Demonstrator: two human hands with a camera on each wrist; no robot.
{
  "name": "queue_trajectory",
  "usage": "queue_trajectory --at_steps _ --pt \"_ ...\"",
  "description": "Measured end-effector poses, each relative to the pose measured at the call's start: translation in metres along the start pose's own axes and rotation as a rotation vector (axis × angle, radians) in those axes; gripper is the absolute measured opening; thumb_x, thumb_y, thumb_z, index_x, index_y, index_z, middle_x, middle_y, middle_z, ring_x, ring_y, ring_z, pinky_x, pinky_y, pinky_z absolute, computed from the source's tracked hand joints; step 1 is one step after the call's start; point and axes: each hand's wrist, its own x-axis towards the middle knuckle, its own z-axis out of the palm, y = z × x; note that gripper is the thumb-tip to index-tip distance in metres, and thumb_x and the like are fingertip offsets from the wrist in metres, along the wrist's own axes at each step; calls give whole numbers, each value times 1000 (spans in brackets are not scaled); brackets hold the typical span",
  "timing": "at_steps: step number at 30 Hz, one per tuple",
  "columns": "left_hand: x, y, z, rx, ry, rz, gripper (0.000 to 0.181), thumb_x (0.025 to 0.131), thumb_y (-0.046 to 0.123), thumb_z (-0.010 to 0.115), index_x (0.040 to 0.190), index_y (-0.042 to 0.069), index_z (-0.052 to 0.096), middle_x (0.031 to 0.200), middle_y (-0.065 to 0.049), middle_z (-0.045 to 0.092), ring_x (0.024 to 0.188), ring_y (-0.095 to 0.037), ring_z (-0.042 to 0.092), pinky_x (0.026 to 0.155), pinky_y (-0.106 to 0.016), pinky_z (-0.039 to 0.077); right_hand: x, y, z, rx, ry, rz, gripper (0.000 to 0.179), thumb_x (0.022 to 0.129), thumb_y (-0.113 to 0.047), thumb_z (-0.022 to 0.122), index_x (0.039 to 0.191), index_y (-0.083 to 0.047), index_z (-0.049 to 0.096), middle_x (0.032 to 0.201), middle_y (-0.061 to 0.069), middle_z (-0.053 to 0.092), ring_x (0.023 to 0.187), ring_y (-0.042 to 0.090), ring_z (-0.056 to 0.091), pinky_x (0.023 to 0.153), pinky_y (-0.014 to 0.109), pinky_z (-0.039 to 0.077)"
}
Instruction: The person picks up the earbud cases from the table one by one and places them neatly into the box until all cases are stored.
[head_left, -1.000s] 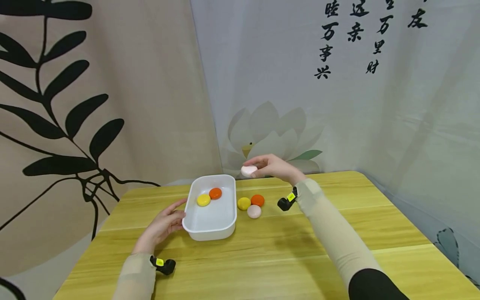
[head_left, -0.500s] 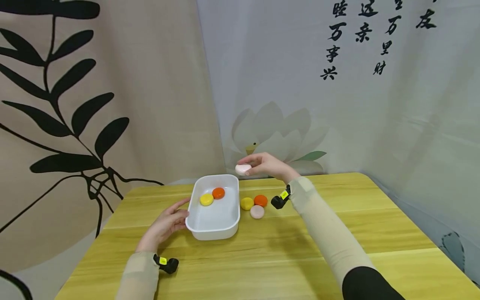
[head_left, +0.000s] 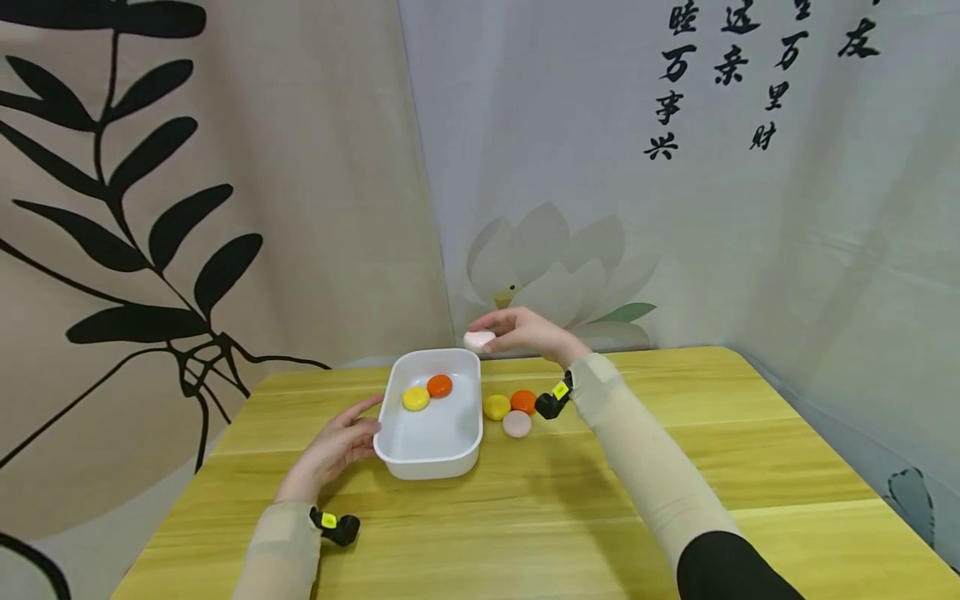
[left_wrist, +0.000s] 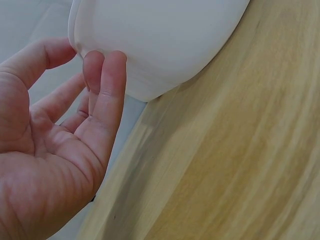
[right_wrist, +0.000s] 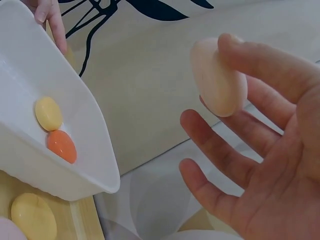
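Observation:
In the head view my right hand (head_left: 525,329) pinches a smooth, pale pink pebble-shaped piece (head_left: 478,341) just past the far right corner of a white plastic box (head_left: 427,450). The right wrist view shows this pink piece (right_wrist: 216,80) between thumb and forefinger, the other fingers (right_wrist: 220,155) spread. My left hand (head_left: 341,446) holds the box's left side, thumb tip at the rim, fingers (left_wrist: 112,90) against the outer wall. Inside the box lie a yellow piece (head_left: 416,398) and an orange piece (head_left: 439,386), side by side near the far end.
Right of the box, another yellow piece (head_left: 497,407), an orange one (head_left: 523,402) and a pale pink one (head_left: 517,424) lie clustered on the wooden table (head_left: 450,533). A printed curtain (head_left: 337,208) hangs behind the table's far edge.
The right hand has moved left with the pink piece, toward the box's far right corner. The left hand keeps its place at the box. The whole head view has shifted slightly.

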Motion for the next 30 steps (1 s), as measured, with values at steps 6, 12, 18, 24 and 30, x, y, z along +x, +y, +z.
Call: queue_trajectory --at_steps 6,12,18,24,30 --pt "1 -2 0 -6 12 -7 65 96 7 57 153 8 26 116 -24 61 87 -23 66 78 -34 56 5 -5 8 -6 -10 5 42 85 -14 74 127 -11 65 119 3 66 105 22 60 93 36 48" --pt "2 -2 -1 -1 18 -6 66 95 8 59 153 9 27 114 -23 61 85 -22 65 77 -33 56 13 -6 12 17 -28 1 41 86 -13 73 127 -12 65 119 2 66 107 21 60 93 34 49" --pt "3 -3 -1 0 9 0 66 95 8 58 153 9 26 115 -23 61 85 -22 65 77 -34 56 20 -5 20 8 -41 -14 43 86 -15 74 128 -11 64 121 2 65 110 20 59 94 33 49" --pt "3 -2 -1 -2 0 5 66 95 8 58 153 9 26 114 -22 61 85 -22 65 77 -33 56 26 -6 29 5 -61 -8 45 85 -16 75 128 -12 64 120 1 66 110 19 58 94 34 48" --pt "2 -2 -2 6 -3 5 66 95 9 58 153 10 26 116 -23 60 85 -21 65 77 -33 56 31 -7 34 -17 -66 0 44 85 -20 75 127 -16 65 119 -3 65 108 18 58 90 36 49"
